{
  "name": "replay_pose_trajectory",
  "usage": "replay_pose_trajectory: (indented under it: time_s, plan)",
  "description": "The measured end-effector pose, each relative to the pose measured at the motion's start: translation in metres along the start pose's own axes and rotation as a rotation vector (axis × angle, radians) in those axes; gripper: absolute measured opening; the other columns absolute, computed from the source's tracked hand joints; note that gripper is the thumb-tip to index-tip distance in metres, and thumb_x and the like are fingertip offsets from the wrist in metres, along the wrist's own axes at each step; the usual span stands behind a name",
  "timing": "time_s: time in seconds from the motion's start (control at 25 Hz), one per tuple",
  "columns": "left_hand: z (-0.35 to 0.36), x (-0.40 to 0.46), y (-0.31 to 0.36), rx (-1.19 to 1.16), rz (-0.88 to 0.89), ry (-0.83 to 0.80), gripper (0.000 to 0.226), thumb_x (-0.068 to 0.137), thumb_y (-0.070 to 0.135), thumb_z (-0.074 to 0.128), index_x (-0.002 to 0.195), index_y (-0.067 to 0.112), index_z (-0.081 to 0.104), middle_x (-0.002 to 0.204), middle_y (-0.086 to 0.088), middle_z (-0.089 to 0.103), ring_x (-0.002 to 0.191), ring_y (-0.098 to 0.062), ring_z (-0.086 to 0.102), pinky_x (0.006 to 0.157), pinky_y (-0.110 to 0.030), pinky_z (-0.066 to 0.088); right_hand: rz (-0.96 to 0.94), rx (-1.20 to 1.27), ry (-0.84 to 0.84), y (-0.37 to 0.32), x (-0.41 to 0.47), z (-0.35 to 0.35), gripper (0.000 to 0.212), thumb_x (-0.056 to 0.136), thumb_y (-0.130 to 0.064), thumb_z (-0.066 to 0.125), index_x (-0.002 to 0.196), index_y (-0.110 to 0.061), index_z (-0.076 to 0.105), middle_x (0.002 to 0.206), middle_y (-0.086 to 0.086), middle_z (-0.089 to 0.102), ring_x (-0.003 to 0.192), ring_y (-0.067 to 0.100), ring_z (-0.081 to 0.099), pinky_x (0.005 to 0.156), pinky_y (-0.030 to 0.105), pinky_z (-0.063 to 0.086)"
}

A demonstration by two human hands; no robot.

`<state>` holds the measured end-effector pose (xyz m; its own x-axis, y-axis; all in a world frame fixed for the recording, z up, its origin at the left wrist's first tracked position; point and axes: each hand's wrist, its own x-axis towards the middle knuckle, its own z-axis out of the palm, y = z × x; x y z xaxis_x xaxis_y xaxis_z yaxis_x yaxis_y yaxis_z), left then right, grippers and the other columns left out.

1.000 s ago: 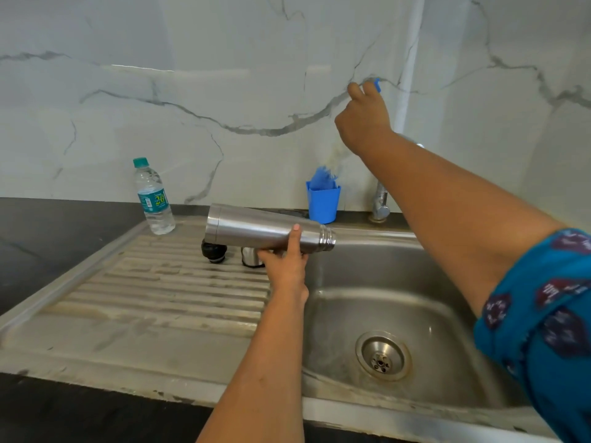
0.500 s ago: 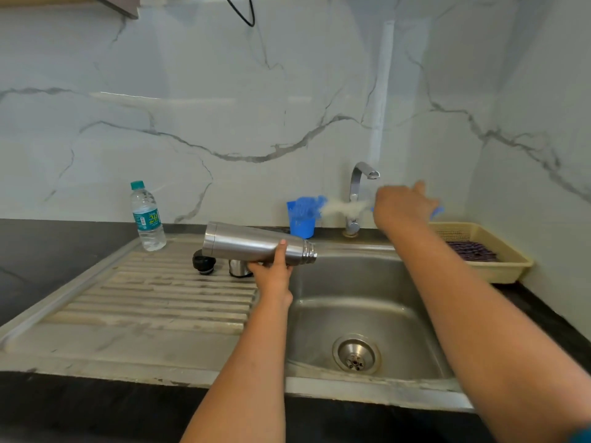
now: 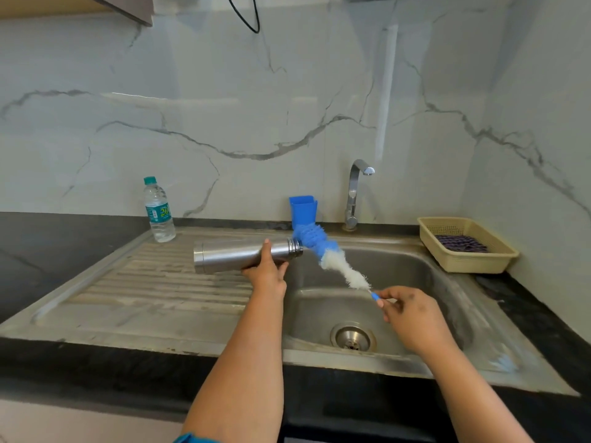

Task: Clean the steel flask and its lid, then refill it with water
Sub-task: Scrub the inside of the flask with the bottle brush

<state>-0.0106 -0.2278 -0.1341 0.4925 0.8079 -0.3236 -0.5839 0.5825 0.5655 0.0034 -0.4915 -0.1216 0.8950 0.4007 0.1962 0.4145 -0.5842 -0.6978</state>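
My left hand [image 3: 267, 274] grips the steel flask [image 3: 236, 255], held on its side over the draining board with its open mouth facing right toward the basin. My right hand [image 3: 412, 318] pinches the thin blue handle of a bottle brush [image 3: 332, 259] above the sink basin [image 3: 425, 282]. The brush slants up to the left; its blue bristle end sits right at the flask's mouth and its white bristles lie lower. The flask's lid is hidden behind the flask.
A small plastic water bottle [image 3: 158, 211] stands at the back left of the draining board [image 3: 153, 282]. A blue holder [image 3: 303, 209] and the tap [image 3: 355, 193] are at the back. A beige basket [image 3: 465, 251] sits right of the sink.
My right hand has come down from near the tap to over the basin, swinging the brush round so its bristle end meets the flask's mouth. The flask stayed almost still.
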Motion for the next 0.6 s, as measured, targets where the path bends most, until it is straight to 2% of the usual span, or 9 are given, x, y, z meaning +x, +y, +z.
replay_pose_trajectory:
  time_s: [0.08, 0.24, 0.36, 0.48, 0.6]
  plan:
    - [0.0, -0.001, 0.0, 0.006, -0.004, -0.014, 0.072, 0.082, 0.02, 0.079, 0.138, 0.015, 0.033, 0.131, -0.01, 0.051, 0.118, -0.027, 0.055, 0.089, -0.047, 0.056, -0.019, -0.022, 0.024, -0.001, -0.003, 0.0, 0.01, 0.093, -0.024, 0.059, 0.098, -0.028, 0.067, 0.074, -0.009, 0.062, 0.067, 0.003, 0.055, 0.053, 0.012, 0.035]
    - [0.006, -0.008, -0.007, 0.073, 0.008, -0.075, 0.072, 0.083, 0.017, 0.077, 0.138, 0.018, 0.03, 0.131, -0.009, 0.052, 0.117, -0.026, 0.056, 0.092, -0.051, 0.054, -0.026, -0.102, 0.077, -0.019, 0.011, 0.012, 0.011, 0.095, -0.025, 0.055, 0.101, -0.027, 0.065, 0.08, -0.008, 0.062, 0.069, 0.007, 0.057, 0.06, 0.025, 0.048]
    - [0.006, -0.004, -0.002, 0.057, 0.089, -0.034, 0.069, 0.083, 0.016, 0.077, 0.135, 0.017, 0.032, 0.131, -0.007, 0.051, 0.113, -0.023, 0.055, 0.093, -0.05, 0.054, -0.015, -0.146, 0.028, -0.022, 0.006, 0.016, 0.008, 0.096, -0.025, 0.053, 0.099, -0.027, 0.061, 0.077, -0.008, 0.058, 0.066, 0.006, 0.055, 0.056, 0.023, 0.044]
    - [0.002, 0.002, 0.005, 0.034, 0.123, 0.041, 0.062, 0.081, 0.023, 0.08, 0.123, 0.021, 0.034, 0.125, -0.005, 0.05, 0.114, -0.023, 0.054, 0.087, -0.04, 0.058, 0.007, -0.099, -0.051, -0.018, -0.015, 0.02, 0.006, 0.096, -0.025, 0.055, 0.095, -0.026, 0.061, 0.076, -0.006, 0.06, 0.068, 0.012, 0.059, 0.066, 0.03, 0.053]
    - [0.004, -0.005, 0.001, 0.031, 0.089, -0.013, 0.068, 0.082, 0.023, 0.079, 0.133, 0.018, 0.034, 0.126, -0.005, 0.052, 0.116, -0.023, 0.054, 0.088, -0.041, 0.057, 0.005, -0.091, -0.05, -0.028, -0.01, 0.026, 0.008, 0.097, -0.023, 0.052, 0.096, -0.024, 0.061, 0.079, -0.004, 0.059, 0.071, 0.014, 0.059, 0.072, 0.036, 0.055]
